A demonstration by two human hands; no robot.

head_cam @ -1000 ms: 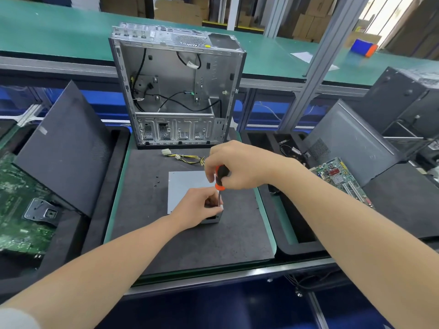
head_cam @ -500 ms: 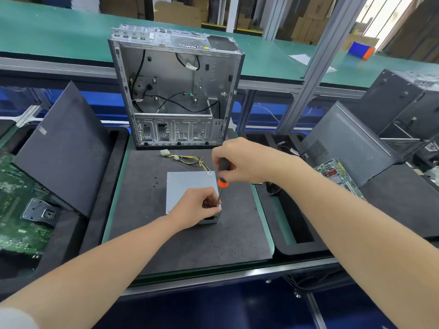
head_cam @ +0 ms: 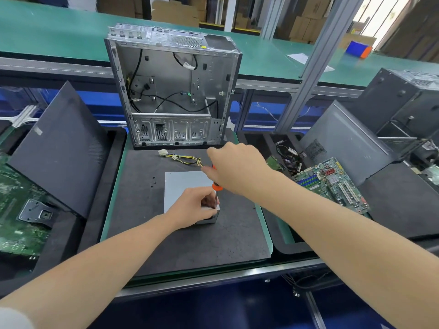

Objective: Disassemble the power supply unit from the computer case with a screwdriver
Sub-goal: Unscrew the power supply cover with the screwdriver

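Note:
A grey power supply unit (head_cam: 180,186) lies flat on the black foam mat (head_cam: 190,241), its yellow and black cables (head_cam: 183,159) trailing toward the case. Behind it stands the open silver computer case (head_cam: 171,91), empty but for black wires. My left hand (head_cam: 193,207) grips the unit's near right corner, fingers curled over the edge. My right hand (head_cam: 234,168) holds an orange and black screwdriver (head_cam: 215,186) upright, its shaft pointing down at that corner beside my left fingers. The tip is hidden behind my left hand.
A dark side panel (head_cam: 57,150) leans at the left over a green circuit board (head_cam: 16,210). To the right lie a motherboard (head_cam: 332,181), loose cables (head_cam: 288,155), a grey panel (head_cam: 342,141) and another black case (head_cam: 401,103). An aluminium post (head_cam: 311,65) rises behind.
My right hand has risen and shifted back a little along the screwdriver, with the shaft staying at the unit's corner. My left hand has kept its hold on the corner.

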